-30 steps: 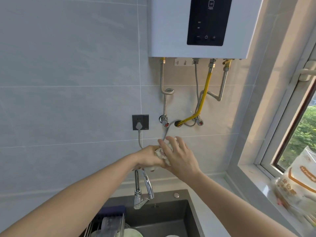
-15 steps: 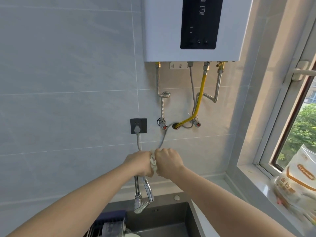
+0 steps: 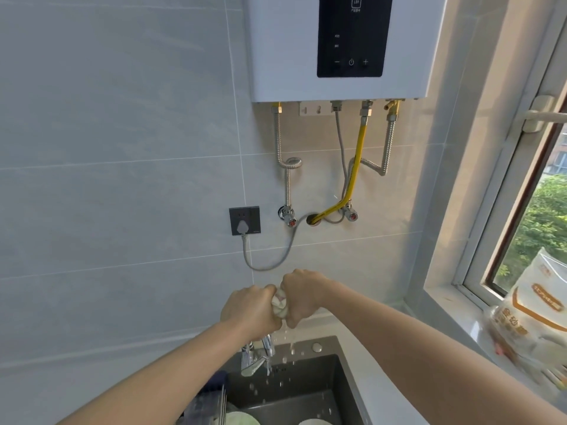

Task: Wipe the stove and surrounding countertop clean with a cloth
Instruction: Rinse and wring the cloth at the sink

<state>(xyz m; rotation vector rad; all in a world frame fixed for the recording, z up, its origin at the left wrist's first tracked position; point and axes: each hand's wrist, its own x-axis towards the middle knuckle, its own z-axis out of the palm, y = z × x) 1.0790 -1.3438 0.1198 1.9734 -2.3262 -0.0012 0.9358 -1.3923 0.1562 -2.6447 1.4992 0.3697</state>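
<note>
A small pale cloth (image 3: 279,304) is bunched tight between my two fists, only a sliver of it showing. My left hand (image 3: 248,311) grips its left end and my right hand (image 3: 302,296) grips its right end, knuckles pressed close together above the dark sink (image 3: 346,394). Water drops fall from the cloth into the basin. The stove is out of view.
A chrome faucet (image 3: 256,358) stands just below my hands. Dishes and a wire rack (image 3: 214,406) lie in the sink's left part. A water heater (image 3: 337,47) with hoses hangs on the tiled wall. A plastic bag (image 3: 527,320) sits on the window sill at right.
My right hand, open over the cloth a second ago, has closed into a fist beside the left one. Both hands have sunk lower in view, and water now drips from the cloth.
</note>
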